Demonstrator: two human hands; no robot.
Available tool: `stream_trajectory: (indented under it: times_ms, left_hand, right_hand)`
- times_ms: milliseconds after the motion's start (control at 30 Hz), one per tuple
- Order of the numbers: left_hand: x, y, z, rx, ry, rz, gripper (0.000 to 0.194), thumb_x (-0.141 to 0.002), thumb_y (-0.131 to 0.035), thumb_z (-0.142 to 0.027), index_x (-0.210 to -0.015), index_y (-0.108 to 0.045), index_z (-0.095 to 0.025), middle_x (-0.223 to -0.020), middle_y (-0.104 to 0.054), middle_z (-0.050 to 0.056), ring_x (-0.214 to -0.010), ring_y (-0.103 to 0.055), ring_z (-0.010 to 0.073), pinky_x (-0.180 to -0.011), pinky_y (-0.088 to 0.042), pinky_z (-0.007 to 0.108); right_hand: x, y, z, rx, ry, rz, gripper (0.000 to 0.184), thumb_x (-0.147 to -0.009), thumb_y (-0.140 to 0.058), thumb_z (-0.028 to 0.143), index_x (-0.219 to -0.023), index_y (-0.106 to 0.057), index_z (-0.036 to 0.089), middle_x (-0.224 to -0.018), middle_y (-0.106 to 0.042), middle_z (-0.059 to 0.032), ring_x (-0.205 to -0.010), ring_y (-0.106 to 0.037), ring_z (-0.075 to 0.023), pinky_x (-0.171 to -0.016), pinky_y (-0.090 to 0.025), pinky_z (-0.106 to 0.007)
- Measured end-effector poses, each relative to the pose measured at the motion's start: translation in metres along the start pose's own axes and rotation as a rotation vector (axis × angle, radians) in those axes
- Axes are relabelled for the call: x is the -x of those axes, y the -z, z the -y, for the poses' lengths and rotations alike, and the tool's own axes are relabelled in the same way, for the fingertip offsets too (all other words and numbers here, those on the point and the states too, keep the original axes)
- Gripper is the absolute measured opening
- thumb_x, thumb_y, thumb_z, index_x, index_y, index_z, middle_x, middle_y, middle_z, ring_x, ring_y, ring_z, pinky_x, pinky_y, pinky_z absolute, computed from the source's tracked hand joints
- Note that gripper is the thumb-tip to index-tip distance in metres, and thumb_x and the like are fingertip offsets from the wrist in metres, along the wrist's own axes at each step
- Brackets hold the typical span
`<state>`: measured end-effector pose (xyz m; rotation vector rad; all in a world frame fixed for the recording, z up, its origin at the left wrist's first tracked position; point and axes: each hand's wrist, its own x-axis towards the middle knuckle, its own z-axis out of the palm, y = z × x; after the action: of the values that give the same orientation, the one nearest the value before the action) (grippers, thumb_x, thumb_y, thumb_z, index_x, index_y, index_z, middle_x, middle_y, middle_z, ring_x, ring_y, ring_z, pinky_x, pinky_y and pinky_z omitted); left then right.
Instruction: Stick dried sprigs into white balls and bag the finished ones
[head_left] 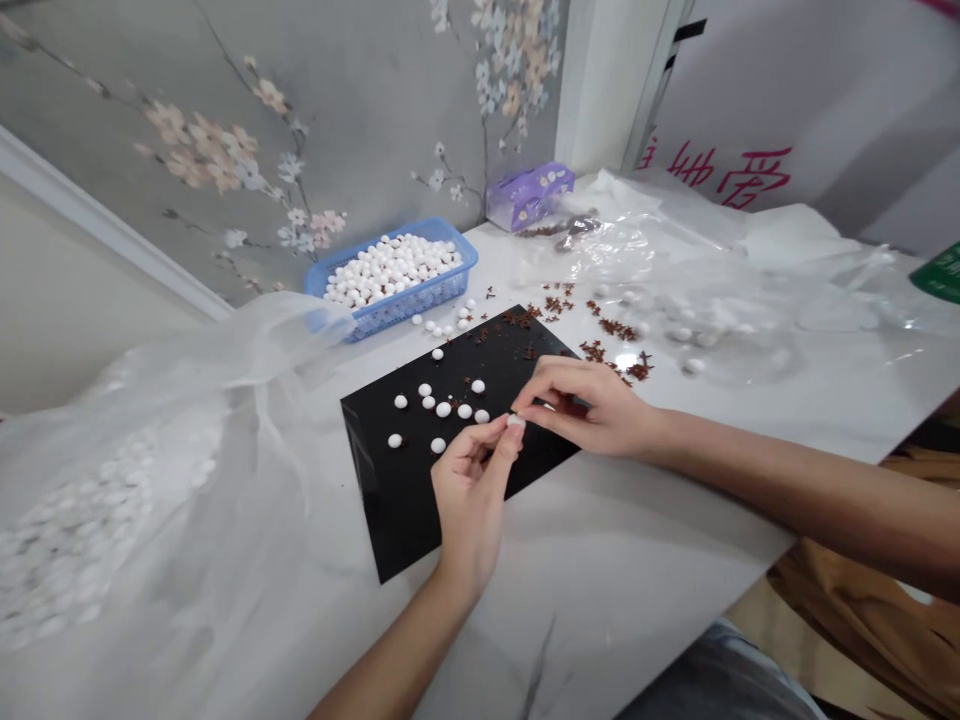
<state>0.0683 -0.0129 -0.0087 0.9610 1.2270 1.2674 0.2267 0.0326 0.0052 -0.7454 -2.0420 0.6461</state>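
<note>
Over a black mat (405, 510), my left hand (471, 490) pinches a small white ball (516, 422) between thumb and fingertips. My right hand (596, 400) meets it there, its thumb and forefinger pressed together at the top of the ball; whatever is between them is too small to make out. Several more white balls (444, 410) lie on the mat to the left of my hands, some with a brown bit at the side. Small brown star-shaped pieces (619, 328) are scattered at the mat's far edge and on the table beyond.
A blue plastic basket (461, 285) full of white balls stands against the wall. At the left is a clear bag (247, 420) of white balls; another clear plastic bag (750, 290) spreads over the table at the right. A purple packet (531, 195) sits at the back.
</note>
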Motion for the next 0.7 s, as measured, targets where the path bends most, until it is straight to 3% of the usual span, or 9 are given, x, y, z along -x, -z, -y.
stream_trajectory:
  times_ms: [133,367,700]
  left_hand:
    - [-0.0014,0.0002,0.0005,0.027,0.008,-0.009,0.014,-0.068,-0.072,-0.031,-0.076,-0.07,-0.02,-0.073,-0.068,0.0,-0.067,-0.06,0.0087,-0.067,-0.049,0.021]
    - [-0.0013,0.0008,0.0011,0.068,-0.02,0.028,0.011,-0.07,-0.072,-0.028,-0.077,-0.07,-0.02,-0.073,-0.068,-0.002,-0.068,-0.06,0.0063,-0.068,-0.049,0.018]
    - [-0.0024,0.0011,0.0007,0.086,-0.006,0.035,0.011,-0.069,-0.072,-0.027,-0.077,-0.071,-0.02,-0.071,-0.068,-0.002,-0.066,-0.059,0.0058,-0.067,-0.048,0.016]
  right_hand:
    - [0.002,0.001,0.0001,-0.013,0.002,0.069,0.014,-0.081,-0.058,0.024,-0.094,-0.057,0.018,-0.071,-0.046,0.0013,-0.049,-0.038,-0.0057,-0.043,-0.035,-0.019]
    - [0.0035,-0.0025,-0.0048,-0.064,-0.016,0.03,0.014,-0.08,-0.06,0.024,-0.091,-0.056,0.016,-0.074,-0.053,-0.0001,-0.048,-0.043,-0.004,-0.045,-0.037,-0.018]
    - [0.0036,-0.0036,-0.0076,-0.183,-0.058,0.038,0.013,-0.079,-0.062,0.021,-0.088,-0.058,0.014,-0.071,-0.051,-0.0001,-0.055,-0.048,-0.0059,-0.046,-0.042,-0.016]
